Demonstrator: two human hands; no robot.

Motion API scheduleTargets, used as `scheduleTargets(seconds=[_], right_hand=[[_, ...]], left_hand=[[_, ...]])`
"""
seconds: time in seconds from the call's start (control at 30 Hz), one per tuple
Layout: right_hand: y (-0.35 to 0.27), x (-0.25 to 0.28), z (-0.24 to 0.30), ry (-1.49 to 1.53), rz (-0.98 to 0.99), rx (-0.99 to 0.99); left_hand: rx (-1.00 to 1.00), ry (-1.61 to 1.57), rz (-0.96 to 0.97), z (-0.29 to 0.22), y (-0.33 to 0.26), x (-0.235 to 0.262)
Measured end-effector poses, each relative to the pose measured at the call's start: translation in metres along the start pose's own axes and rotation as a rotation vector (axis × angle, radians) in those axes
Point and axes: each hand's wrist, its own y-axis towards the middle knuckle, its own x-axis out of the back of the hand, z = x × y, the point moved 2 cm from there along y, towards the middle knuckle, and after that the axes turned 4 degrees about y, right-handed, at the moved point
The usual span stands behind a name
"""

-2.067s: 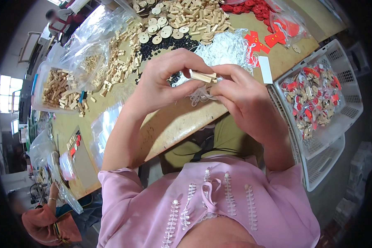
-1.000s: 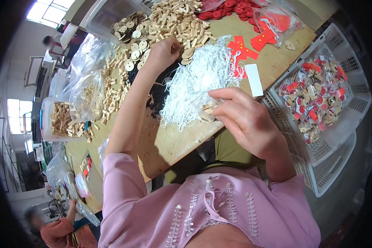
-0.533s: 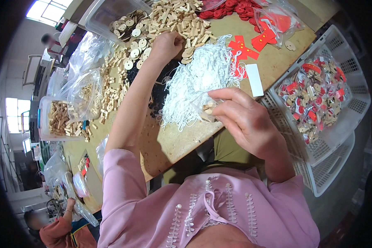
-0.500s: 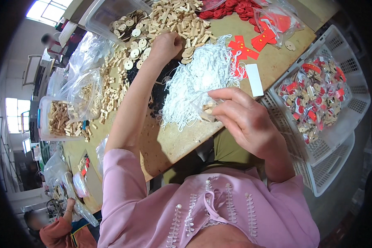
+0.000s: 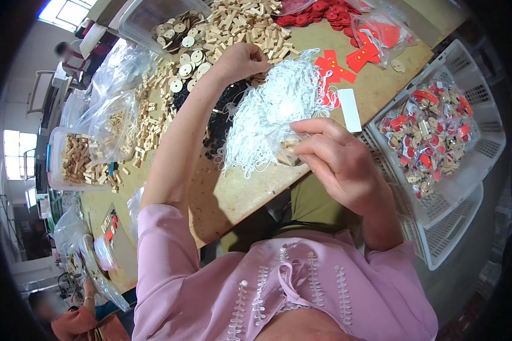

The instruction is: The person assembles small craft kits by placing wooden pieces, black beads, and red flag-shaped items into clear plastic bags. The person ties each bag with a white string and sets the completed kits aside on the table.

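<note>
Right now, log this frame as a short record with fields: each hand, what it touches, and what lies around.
left hand: stretched far across the table, curled down onto the wooden pieces
right hand: near the table edge, pinching a small wooden piece at the white string pile
table: wooden top
right side: white basket with finished red and wood items
far side: red tags, wooden discs
left side: clear bags of wooden bits
other person: lower left corner, partly seen
</note>
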Motion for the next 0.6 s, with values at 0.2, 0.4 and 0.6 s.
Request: scheduleTargets(seconds=[0.2, 0.4, 0.6], right_hand=[[0.002, 0.0, 0.0, -0.035, -0.003, -0.008], [0.007, 0.001, 0.005, -0.085, -0.008, -0.02], [0.022, -0.001, 0.018, -0.151, 0.061, 0.016]], left_hand=[[-0.04, 0.052, 0.027, 0.01, 0.007, -0.003], [-0.113, -0.398, -0.036, -0.01, -0.045, 0.02], [-0.365, -0.32, -0.027, -0.077, -0.144, 0.016]])
